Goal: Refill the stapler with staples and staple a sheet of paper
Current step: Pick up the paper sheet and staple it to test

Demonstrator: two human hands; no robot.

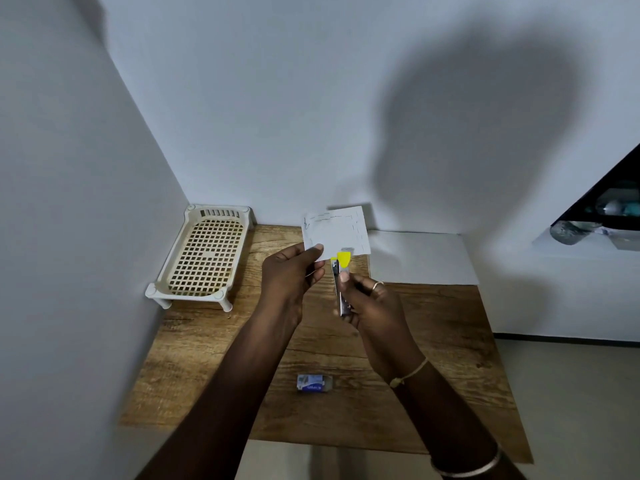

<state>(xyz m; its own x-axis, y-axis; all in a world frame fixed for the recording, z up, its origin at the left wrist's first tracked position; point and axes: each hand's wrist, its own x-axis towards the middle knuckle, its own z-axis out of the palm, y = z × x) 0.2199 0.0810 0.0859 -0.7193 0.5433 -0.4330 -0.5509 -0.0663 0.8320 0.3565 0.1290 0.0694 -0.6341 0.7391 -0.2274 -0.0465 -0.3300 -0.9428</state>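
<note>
Now the paper slip point(334, 232) is pinched by the left hand point(291, 271), the stapler point(341, 282) gripped by the right hand point(372, 306); a firm squeeze is needed next.

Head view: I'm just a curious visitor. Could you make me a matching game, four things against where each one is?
Things:
1. paper slip
2. stapler
3. staple box
4. tray

Places:
A. lying on the table, nearest the camera
B. pinched in the left hand
C. standing in the corner by the left wall
D. held in the right hand

Pairs: 1-B, 2-D, 3-A, 4-C
</note>
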